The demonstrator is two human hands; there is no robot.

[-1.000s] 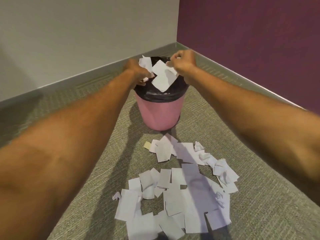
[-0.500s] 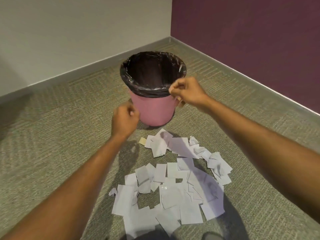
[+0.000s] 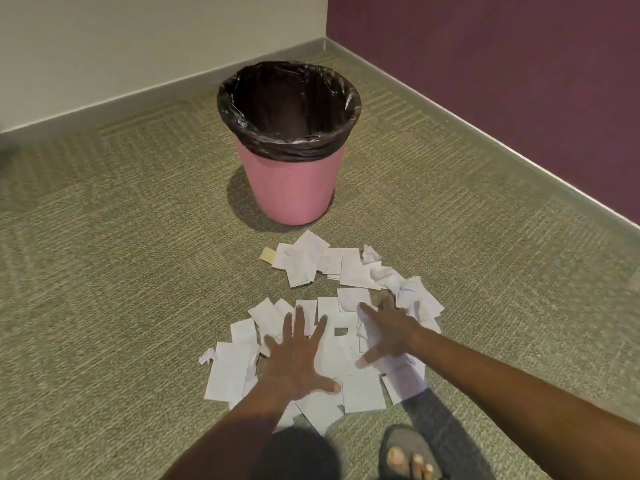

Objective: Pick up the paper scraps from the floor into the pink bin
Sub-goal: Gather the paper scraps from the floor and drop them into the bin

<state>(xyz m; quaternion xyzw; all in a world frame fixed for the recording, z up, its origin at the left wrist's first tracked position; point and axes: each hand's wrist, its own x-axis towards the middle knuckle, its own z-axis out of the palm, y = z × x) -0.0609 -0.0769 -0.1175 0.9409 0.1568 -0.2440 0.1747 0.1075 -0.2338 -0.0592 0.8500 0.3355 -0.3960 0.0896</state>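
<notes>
The pink bin [image 3: 294, 188], lined with a black bag, stands upright on the carpet near the room's corner. Several white paper scraps [image 3: 360, 393] lie spread on the floor in front of it, with a smaller cluster [image 3: 349, 268] closer to the bin. My left hand [image 3: 298, 358] is spread flat with straight fingers over the left part of the pile. My right hand [image 3: 388, 330] is spread the same way over the right part. Neither hand holds a scrap. Whether the palms press on the paper I cannot tell.
A pale wall runs behind the bin and a dark purple wall [image 3: 502, 64] runs along the right, both with a grey skirting. My foot in a sandal [image 3: 408, 455] stands on the carpet just below the pile. A small tan scrap [image 3: 267, 254] lies at the cluster's left edge.
Both hands let go of scraps over the bin, drew back from it and came down over the pile, opening from curled to flat. The view tilted down.
</notes>
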